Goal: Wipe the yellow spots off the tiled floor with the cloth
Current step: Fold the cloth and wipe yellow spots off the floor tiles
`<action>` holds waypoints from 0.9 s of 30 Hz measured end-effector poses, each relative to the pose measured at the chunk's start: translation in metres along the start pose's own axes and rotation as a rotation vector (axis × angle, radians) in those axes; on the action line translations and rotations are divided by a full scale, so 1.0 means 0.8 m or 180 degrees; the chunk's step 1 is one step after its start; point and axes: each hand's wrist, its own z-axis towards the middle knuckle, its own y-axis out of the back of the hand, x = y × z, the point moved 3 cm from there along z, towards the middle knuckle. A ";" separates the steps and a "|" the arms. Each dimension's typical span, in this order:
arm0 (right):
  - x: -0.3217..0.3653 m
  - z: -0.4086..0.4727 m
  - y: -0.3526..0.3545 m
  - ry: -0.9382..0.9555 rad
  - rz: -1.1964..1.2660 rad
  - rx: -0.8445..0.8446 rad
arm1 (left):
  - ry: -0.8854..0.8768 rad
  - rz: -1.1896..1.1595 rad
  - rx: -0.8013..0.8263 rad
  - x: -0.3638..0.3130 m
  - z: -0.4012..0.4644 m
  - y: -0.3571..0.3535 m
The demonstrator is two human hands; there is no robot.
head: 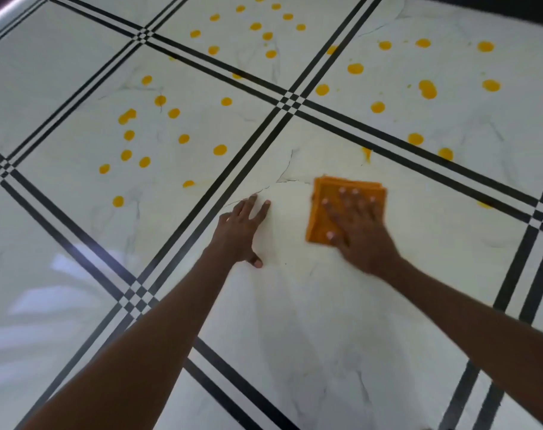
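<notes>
A folded orange cloth [323, 209] lies flat on the white marble tile [326, 321] in front of me. My right hand [361, 231] presses on it with fingers spread and straight. My left hand [240, 232] rests flat on the same tile just left of the cloth, fingers extended. Several yellow spots [219, 149] dot the tile to the far left, more yellow spots [428, 89] cover the tile at the far right, and another cluster [255, 26] lies further back. A smeared yellow spot [367, 153] sits near this tile's far edge.
Black double lines [258, 138] with checkered crossings [290, 102] divide the tiles. A dark wall edge [493, 4] runs along the top right. A metal rail [6, 13] shows at the top left. Window glare reflects on the tile at lower left.
</notes>
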 end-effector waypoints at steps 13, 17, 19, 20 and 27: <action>-0.029 0.115 0.019 -0.0094 -0.0152 -0.0024 | 0.0526 -0.0241 0.0128 -0.063 0.063 0.020; -0.126 0.138 0.036 -0.0801 -0.0225 -0.0180 | 0.0666 -0.0145 -0.0075 -0.063 0.059 0.017; -0.158 0.095 0.044 -0.1318 -0.0209 -0.0361 | 0.0680 -0.0147 -0.0120 -0.061 0.058 0.015; -0.159 0.067 0.045 -0.1492 -0.0217 -0.0464 | 0.0675 -0.0142 -0.0110 -0.062 0.060 0.016; -0.028 0.109 0.021 -0.0406 0.0013 -0.0286 | 0.0667 -0.0189 0.0059 -0.061 0.061 0.019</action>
